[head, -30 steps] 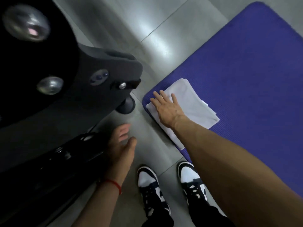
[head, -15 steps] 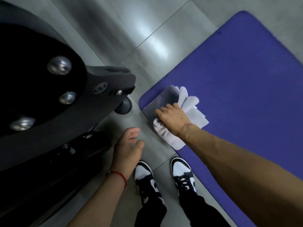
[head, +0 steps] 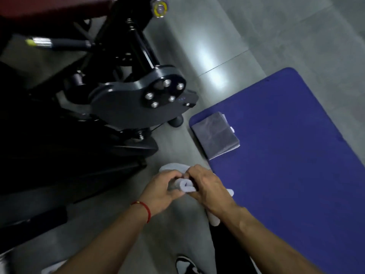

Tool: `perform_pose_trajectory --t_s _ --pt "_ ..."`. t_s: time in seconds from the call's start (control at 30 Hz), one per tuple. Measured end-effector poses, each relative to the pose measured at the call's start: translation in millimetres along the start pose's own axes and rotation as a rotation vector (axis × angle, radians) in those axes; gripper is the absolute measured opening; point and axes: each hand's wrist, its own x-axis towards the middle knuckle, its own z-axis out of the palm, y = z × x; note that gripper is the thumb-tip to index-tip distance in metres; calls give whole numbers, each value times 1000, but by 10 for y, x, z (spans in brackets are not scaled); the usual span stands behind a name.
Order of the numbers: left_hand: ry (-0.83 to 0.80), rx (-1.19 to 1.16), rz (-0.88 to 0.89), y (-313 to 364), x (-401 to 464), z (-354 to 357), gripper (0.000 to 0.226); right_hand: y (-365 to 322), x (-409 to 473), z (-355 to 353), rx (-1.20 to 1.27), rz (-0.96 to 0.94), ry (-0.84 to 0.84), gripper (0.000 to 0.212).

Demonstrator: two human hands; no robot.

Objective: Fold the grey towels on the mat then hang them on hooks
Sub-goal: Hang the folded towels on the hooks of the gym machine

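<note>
Held towel: a pale grey towel is bunched between both hands above the grey tiled floor, just left of the mat's near edge.
Held towel axis: the visible roll between the hands runs roughly left to right; a further length hangs down past the right wrist toward the person's legs, and another pale fold shows above the left knuckles.
Left hand: the left hand grips the left end of the roll, its fingers curled over the top of the cloth; a red cord bracelet circles the wrist.
Right hand: the right hand grips the right end, its fingers curled round the cloth, knuckles nearly touching those of the left hand.
Towel against fingers: the cloth sits inside both curled grips, with only a short rolled part showing in the gap between the two hands.
Folded towel: a darker grey folded towel lies flat on the near left corner of the blue mat, well apart from the hands.
Folded towel axis: its long sides run from the mat's corner diagonally toward lower right; a white edge peeks out at its right side.
Surroundings: a black gym machine with a bolted plate stands left of the mat; a black and white shoe shows at the bottom edge.
</note>
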Motion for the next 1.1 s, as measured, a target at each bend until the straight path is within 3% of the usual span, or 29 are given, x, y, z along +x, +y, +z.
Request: perform_pose_trajectory --t_s 0.17,0.23,0.33,0.43,0.57,0.67,0.8,1.0,1.1 --pt "100 -30 19 -431 -1256 -192 36 -855 -438 354 40 -106 -113 33" --pt "220 -153 7 -678 -1835 -188 34 -1264 -617 562 14 -205 -105 38" --pt "388 -407 35 -1035 -2741 -152 33 -2004 -921 937 -225 -434 -19 42" --pt "536 -577 61 -1313 -3654 -149 35 -2756 -1309 1367 -262 -571 -46 37" --pt "588 -619 149 -1779 -4781 -224 63 -3575 -1793 1954 -175 -586 -118 32" --pt "570 -682 180 -2111 -5406 -280 52 -4081 -2028 2339 -10 -503 -190 16" --pt "623 -818 153 -2451 -5818 -401 28 -4490 -2068 2785 64 -464 -224 10" --pt "549 -1042 138 -2901 -5699 -913 31 -4794 -1518 3195 175 -428 -286 11" --pt "562 -1038 93 -3140 -5446 -1217 23 -4733 -1086 3379 270 -364 -363 10"
